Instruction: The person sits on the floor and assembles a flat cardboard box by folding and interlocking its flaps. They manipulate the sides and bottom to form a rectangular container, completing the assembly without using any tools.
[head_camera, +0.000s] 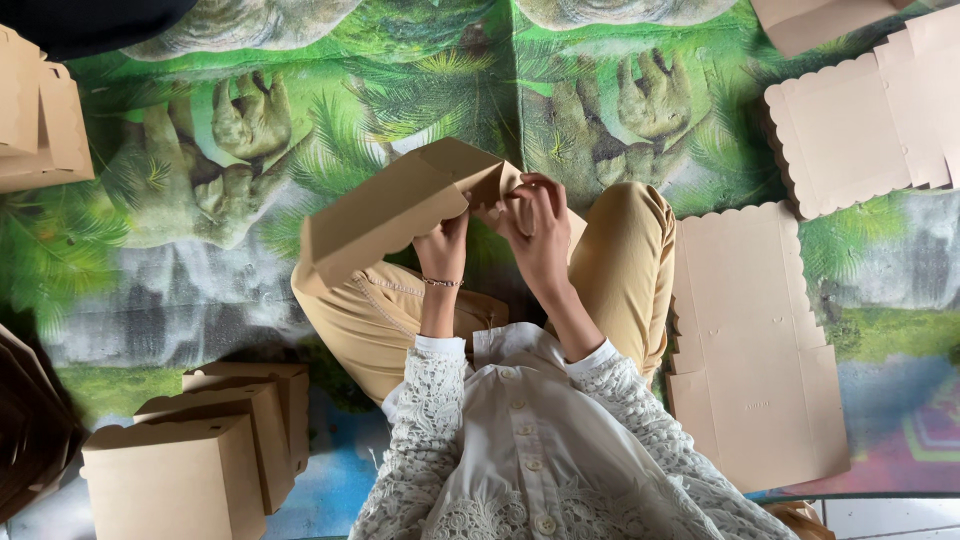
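Brown cardboard box sits half-folded over my lap, my left hand and right hand both pinching its end flap, folded boxes done, flat sheets left.

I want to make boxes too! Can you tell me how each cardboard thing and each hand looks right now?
Half-folded box: partly folded, one end open, held up over the lap.
Left hand: gripping the box from below.
Right hand: pinching a flap at the box's end.
Flat cardboard sheets: unfolded, stacked on the mat.
Scalloped sheets: flat, overlapping.
Finished boxes: folded shut, set side by side.
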